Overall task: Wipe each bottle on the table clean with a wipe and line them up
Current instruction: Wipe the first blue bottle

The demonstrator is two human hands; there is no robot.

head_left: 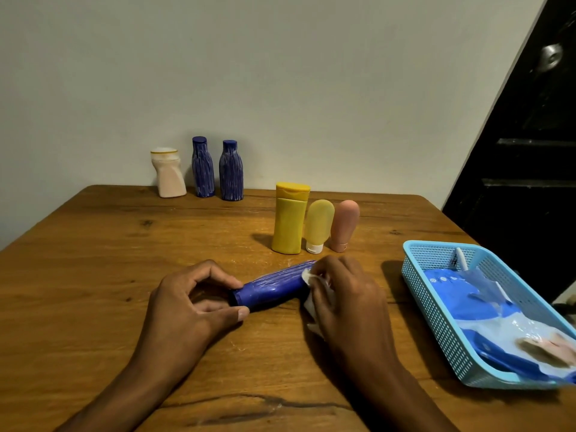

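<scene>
A person's left hand pinches the capped end of a blue bottle lying on its side on a wooden table, while the right hand clutches a white wipe against its other end. Just behind stand a yellow bottle, a yellow tube and a pink tube, side by side. Along the wall stand a white bottle and two more blue bottles. A light-blue basket on the right holds a wipes packet.
</scene>
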